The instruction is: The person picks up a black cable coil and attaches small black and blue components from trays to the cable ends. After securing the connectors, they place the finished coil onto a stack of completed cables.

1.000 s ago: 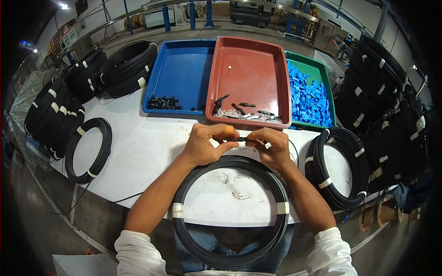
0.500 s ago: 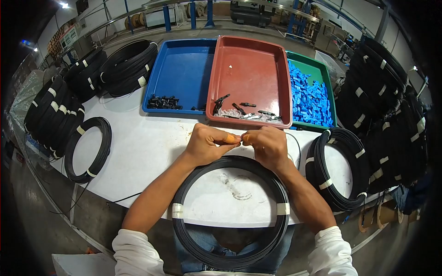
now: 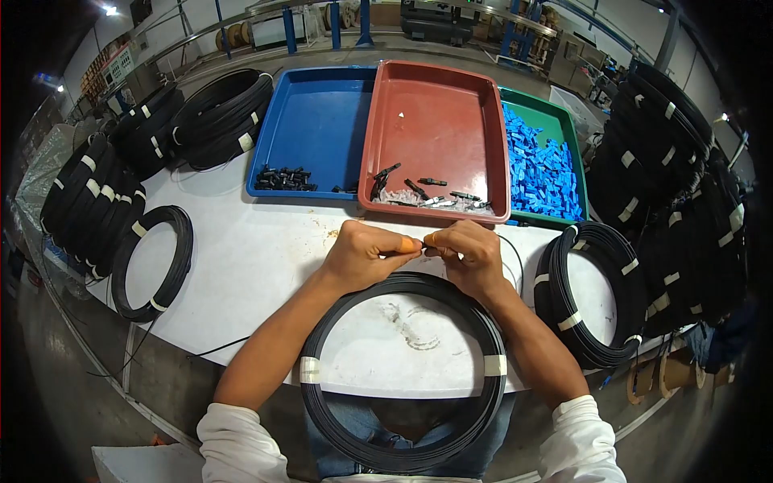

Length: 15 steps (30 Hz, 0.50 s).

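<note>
My left hand (image 3: pixel 360 251) and my right hand (image 3: pixel 469 249) meet fingertip to fingertip above the table, both closed in a pinch. A tiny dark piece (image 3: pixel 423 245) shows between the fingertips; most of it is hidden. Orange wraps cover a finger on each hand. From behind my right hand a thin black cable (image 3: pixel 522 259) curves down on the right. Below my hands a coil of black cable (image 3: pixel 318 419), bound with white tape, lies partly over the table's front edge and between my forearms.
Beyond my hands stand a blue tray (image 3: pixel 318 121) with black parts, a red tray (image 3: pixel 439 113) with black and clear pieces, and a green tray (image 3: pixel 555 121) of blue clips. Taped cable coils (image 3: pixel 153 262) line the left; more coils (image 3: pixel 592 298) are stacked at right.
My right hand has turned slightly, and its fingers sit a little differently at the pinch. My left hand stays almost still. The view has shifted very slightly.
</note>
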Available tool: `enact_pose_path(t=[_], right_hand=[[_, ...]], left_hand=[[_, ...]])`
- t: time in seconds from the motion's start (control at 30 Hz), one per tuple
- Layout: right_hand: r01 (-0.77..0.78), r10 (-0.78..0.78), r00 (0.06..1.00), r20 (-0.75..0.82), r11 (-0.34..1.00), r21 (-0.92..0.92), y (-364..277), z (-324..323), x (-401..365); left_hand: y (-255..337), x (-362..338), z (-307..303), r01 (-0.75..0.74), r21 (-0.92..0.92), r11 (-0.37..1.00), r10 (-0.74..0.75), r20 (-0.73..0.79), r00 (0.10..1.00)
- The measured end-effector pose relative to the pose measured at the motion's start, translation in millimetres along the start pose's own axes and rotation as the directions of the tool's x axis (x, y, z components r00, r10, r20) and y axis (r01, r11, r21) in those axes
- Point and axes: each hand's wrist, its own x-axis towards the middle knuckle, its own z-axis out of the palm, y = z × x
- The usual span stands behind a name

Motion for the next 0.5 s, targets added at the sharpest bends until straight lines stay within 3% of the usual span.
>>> enact_pose_path(t=[0.03, 0.1, 0.13, 0.3, 0.37, 0.47, 0.5], right_hand=[[0.002, -0.002, 1.000, 0.000, 1.000, -0.001, 0.2, 0.8, -0.3], [-0.339, 0.310, 0.941, 0.138, 0.874, 0.347, 1.2, 4.2, -0.6], [-0.414, 0.357, 0.909, 0.214, 0.833, 0.367, 1.9, 0.8, 0.8], [-0.298, 0.302, 0.953, 0.033, 0.911, 0.286, -0.2, 5.0, 1.3], [-0.008, 0.014, 0.993, -0.116, 0.999, 0.053, 2.7, 4.2, 1.9], [-0.034, 0.034, 0.998, -0.050, 0.999, 0.002, 2.1, 0.4, 1.6], [-0.085, 0.085, 0.996, 0.005, 0.996, -0.016, 0.4, -0.9, 2.8]], left_hand=[[-1.6, 0.2, 0.5, -0.119, 0.013, 0.993, 0.119, -0.005, 0.993], [0.1, -0.1, 0.2, -0.187, 0.091, 0.978, 0.187, 0.015, 0.982], [0.9, -0.1, 0.0, -0.255, 0.164, 0.953, 0.251, 0.044, 0.967], [2.4, 2.4, -0.1, -0.081, 0.099, 0.992, 0.081, 0.000, 0.997], [3.5, 2.3, 0.2, -0.005, 0.059, 0.998, 0.006, -0.019, 1.000], [2.3, 0.2, 2.2, 0.069, -0.030, 0.997, -0.069, -0.019, 0.997], [0.5, 0.3, 2.6, -0.086, 0.068, 0.994, 0.087, -0.004, 0.996]])
